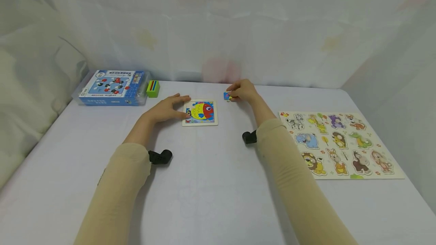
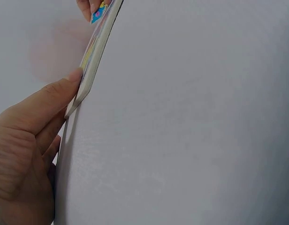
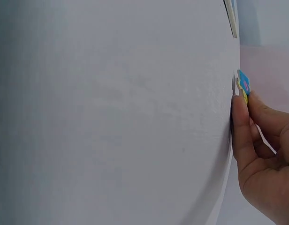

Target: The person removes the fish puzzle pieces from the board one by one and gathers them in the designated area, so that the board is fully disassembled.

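A small square fish puzzle point(image 1: 201, 113) lies on the white table, its picture a yellow fish with a red head. My left hand point(image 1: 167, 109) rests at its left side, thumb on the left part and fingertips at the top left corner, fingers fairly straight. In the left wrist view the thumb point(image 2: 64, 89) touches the puzzle's edge. Right of the puzzle, my right hand point(image 1: 243, 90) pinches a small blue and yellow puzzle piece point(image 1: 227, 95) between thumb and fingers. In the right wrist view the piece point(image 3: 244, 82) stands tilted, close over the table.
A blue boxed molecule model set point(image 1: 110, 88) sits at the back left. Beside it stands a small green block point(image 1: 153, 89) with coloured stripes. On the right lies a large animal puzzle board point(image 1: 325, 158). A pale curtain point(image 1: 218, 29) hangs behind the table's back edge.
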Demonstrator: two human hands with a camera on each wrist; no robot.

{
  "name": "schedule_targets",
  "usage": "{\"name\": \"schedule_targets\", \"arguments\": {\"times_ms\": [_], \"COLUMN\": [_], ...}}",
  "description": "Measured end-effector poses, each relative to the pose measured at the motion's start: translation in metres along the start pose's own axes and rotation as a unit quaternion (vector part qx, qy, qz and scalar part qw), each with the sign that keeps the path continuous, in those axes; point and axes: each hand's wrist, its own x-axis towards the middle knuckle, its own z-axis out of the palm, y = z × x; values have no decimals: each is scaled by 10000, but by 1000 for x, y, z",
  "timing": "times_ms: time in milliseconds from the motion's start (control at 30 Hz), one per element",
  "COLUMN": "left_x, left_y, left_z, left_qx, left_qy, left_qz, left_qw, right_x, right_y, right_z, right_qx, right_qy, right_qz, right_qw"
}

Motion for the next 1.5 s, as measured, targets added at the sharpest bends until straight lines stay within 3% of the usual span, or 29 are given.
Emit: {"name": "schedule_targets", "arguments": {"times_ms": [500, 1133, 1500], "left_x": [-1, 0, 0], "left_y": [1, 0, 0], "left_z": [-1, -1, -1], "left_qx": [14, -43, -39], "left_qy": [-51, -21, -39], "left_qz": [-21, -9, -30], "left_qw": [10000, 10000, 10000], "right_x": [5, 1, 2], "right_y": [2, -3, -2], "right_z": [9, 12, 11], "right_qx": [-921, -1209, -868], "right_qy": [299, 335, 452], "right_qz": [-295, -278, -331], "right_qw": [9949, 9917, 9947]}}
